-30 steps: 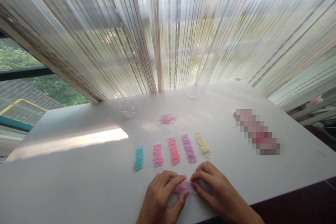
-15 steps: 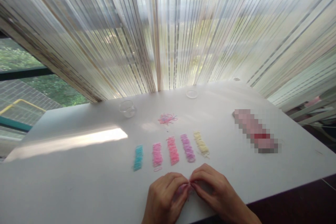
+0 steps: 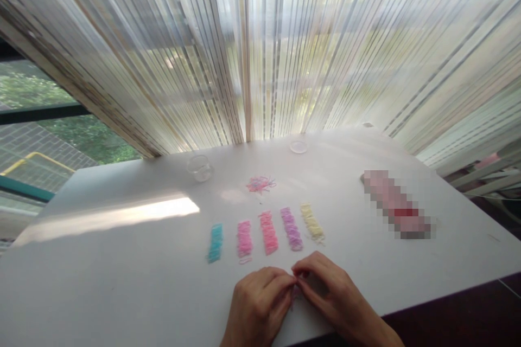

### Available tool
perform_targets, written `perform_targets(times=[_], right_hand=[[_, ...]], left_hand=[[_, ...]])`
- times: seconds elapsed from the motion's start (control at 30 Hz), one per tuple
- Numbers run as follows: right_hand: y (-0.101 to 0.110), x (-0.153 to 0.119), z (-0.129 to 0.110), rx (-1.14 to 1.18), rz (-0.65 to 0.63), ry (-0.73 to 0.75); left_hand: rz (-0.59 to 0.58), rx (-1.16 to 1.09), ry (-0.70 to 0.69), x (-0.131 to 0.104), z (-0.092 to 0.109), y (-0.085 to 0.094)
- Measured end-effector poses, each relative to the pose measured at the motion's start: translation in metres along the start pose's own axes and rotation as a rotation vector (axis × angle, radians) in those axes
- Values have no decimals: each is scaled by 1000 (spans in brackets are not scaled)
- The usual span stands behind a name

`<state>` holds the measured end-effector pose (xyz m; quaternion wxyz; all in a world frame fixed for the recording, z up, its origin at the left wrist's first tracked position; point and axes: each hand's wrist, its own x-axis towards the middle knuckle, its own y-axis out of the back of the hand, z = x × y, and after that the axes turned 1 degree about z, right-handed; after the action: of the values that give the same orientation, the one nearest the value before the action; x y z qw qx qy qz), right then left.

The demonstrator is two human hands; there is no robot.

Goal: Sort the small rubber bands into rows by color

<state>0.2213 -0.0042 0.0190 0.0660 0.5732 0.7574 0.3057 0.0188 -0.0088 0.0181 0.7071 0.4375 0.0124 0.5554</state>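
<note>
Teal strands (image 3: 215, 243) lie left of the coral row (image 3: 268, 233); on that row's near side, the left hand (image 3: 256, 303) pinches pinkish strands (image 3: 294, 297), more covered since the fingers drew together; the right hand (image 3: 334, 287) meets it, its closure and hold unclear.

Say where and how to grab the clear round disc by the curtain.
Clear disc: I'd pinch opposite sides of its rim, left and right, fingertips coming down from above on the near side. It lies flat and low on the table, with no handle visible, and the curtain hangs close behind it.
</note>
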Motion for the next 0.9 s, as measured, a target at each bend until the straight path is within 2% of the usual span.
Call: perform_targets(times=[0.2,0.43,0.6,0.73,0.9], right_hand=[[2,-3,0,13,-40,-33],[2,-1,-3,20,-37,-21],[-1,8,-15,49,30,55],[-4,16,-21,45,41,70],[-6,15,-15,36,34,63]], left_hand=[[30,-86,15,0,-3,3],[104,-303,219,0,-2,15],[131,-308,327,0,-2,20],[132,-302,341,-1,-2,19],[123,-269,344,-6,-5,17]])
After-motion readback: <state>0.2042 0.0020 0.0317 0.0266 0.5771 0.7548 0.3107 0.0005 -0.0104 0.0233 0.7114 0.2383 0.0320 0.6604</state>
